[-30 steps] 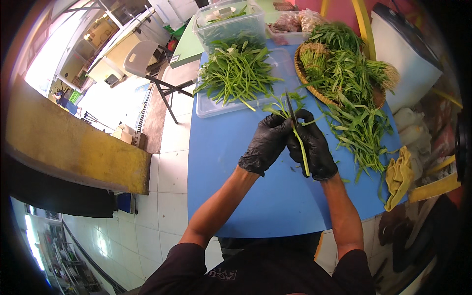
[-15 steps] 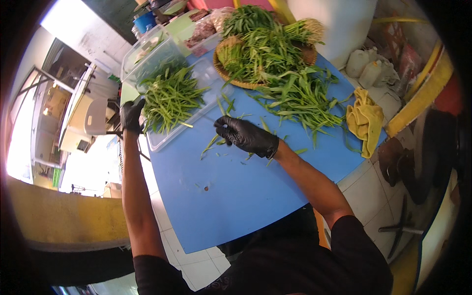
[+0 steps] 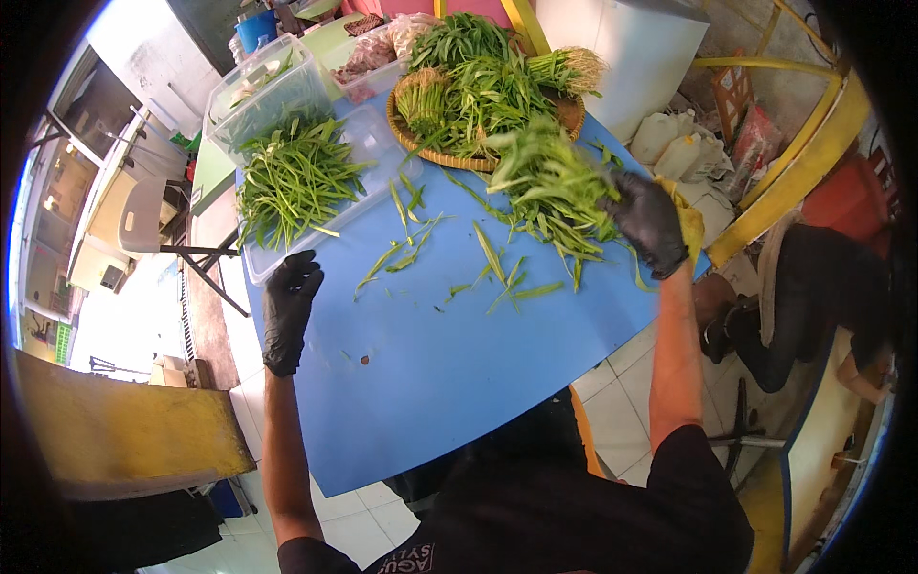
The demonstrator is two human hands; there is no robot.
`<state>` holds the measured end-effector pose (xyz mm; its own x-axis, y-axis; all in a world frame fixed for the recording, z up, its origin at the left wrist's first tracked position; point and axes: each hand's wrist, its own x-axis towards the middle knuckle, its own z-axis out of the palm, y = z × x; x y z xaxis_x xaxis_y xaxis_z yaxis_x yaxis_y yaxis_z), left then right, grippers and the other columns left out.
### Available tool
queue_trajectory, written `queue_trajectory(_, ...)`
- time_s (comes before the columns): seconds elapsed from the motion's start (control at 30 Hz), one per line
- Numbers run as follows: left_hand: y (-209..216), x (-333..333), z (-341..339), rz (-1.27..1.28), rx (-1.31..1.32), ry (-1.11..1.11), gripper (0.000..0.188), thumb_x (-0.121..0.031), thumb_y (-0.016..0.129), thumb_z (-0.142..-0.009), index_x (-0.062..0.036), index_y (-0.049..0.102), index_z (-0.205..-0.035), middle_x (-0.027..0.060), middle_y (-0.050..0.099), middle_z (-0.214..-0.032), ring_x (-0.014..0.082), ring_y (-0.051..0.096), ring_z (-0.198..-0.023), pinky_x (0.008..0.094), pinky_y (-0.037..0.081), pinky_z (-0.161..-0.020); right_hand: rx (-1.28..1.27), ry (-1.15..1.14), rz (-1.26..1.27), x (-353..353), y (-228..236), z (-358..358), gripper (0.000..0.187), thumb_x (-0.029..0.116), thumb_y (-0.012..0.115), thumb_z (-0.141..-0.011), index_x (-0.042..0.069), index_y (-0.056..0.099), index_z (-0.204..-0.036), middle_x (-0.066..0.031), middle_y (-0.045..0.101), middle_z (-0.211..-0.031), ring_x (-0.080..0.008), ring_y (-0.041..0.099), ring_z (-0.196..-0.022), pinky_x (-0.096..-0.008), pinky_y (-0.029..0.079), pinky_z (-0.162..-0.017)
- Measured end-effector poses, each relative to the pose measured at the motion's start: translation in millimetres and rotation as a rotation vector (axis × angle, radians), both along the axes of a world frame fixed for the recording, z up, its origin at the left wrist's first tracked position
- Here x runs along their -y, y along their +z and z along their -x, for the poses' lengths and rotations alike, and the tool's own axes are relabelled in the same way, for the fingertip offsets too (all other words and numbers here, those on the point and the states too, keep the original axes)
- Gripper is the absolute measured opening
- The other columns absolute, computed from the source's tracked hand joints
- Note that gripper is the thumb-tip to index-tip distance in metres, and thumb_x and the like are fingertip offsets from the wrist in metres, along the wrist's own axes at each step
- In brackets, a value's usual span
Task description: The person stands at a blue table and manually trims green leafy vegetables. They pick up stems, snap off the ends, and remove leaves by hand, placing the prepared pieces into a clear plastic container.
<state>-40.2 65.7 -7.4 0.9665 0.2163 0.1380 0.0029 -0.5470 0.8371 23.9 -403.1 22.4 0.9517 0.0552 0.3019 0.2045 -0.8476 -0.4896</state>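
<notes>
My right hand, in a black glove, is closed on the stem ends of a bunch of water spinach, whose leaves are smeared by motion. Beneath it more loose water spinach spreads over the blue table. My left hand, also gloved in black, is held empty over the table's left edge, its fingers loosely bent and apart. Just beyond it a pile of water spinach rests on a clear plastic lid or tray. Torn leaves and stem bits lie scattered mid-table.
A round woven basket heaped with rooted bunches stands at the far side. Clear plastic tubs are at the far left. A yellow cloth lies by my right wrist. Another person is low down on the right, beyond the table.
My right hand has swung right from the table's middle to the loose greens and grasped a bunch. My left hand has left the pile on the clear plastic and drawn nearer. The view has shifted slightly.
</notes>
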Motion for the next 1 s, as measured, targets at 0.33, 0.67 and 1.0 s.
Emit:
queue_trajectory(0.33,-13,6,9,0.196,0.025,-0.046,0.028,-0.009,0.064,-0.084,-0.0022,0.063,-0.111,0.0072,0.067,-0.095,0.0122,0.060,-0.086,0.0279,0.048,-0.080,-0.195,0.274,-0.464,-5,45,-20,0.023,0.020,0.065,-0.086,0.001,0.067,-0.099,-0.0051,0.066,-0.083,-0.0107,0.058,-0.077,-0.0271,0.047,-0.073)
queue_trajectory(0.67,-44,1,22,0.192,0.023,0.081,0.023,-0.011,0.065,-0.084,-0.0040,0.066,-0.106,0.0060,0.068,-0.092,0.0129,0.061,-0.085,0.0280,0.048,-0.079,-0.013,0.224,0.339,-38,-24,33,0.029,0.026,0.068,-0.082,0.001,0.063,-0.094,-0.0113,0.065,-0.081,-0.0263,0.060,-0.072,-0.0342,0.047,-0.070)
queue_trajectory(1.0,-38,6,22,0.103,-0.001,0.105,0.024,-0.008,0.062,-0.085,-0.0014,0.064,-0.108,0.0076,0.066,-0.091,0.0141,0.059,-0.083,0.0284,0.047,-0.078,0.252,0.057,-0.405,-33,67,13,0.020,0.012,0.067,-0.084,-0.002,0.065,-0.098,-0.0052,0.066,-0.083,-0.0101,0.056,-0.076,-0.0263,0.047,-0.071)
